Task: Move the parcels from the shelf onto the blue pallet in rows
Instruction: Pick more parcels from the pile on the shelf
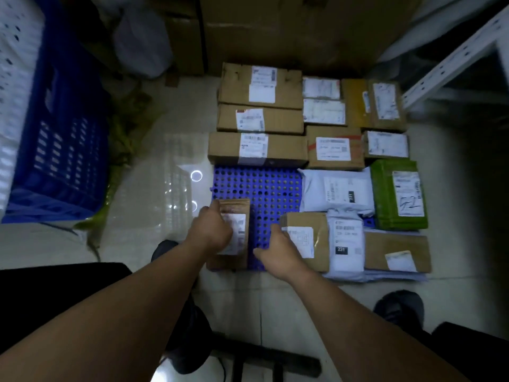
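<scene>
Near-left on blue perforated pallet [264,188]: your left hand [213,230] grips small brown cardboard parcel [237,209], long axis pointing away; right hand [278,250] grip unclear.

Dim storeroom: ring-shaped light reflections [196,176] gleam on the glossy, pale tiled floor [154,244]. At the left stands a blue plastic crate [63,161] with slotted walls, and a white perforated crate [13,78] fills the frame's edge beside it. Crumpled green-yellow wrapping [124,125] lies between the blue crate and the open floor. Large brown cartons [303,31] close off the back, with a pale grey bundle [140,42] to their left. At the right rises a white metal shelf frame [454,59], its bars punched with holes; the space behind it falls into deep shadow.
</scene>
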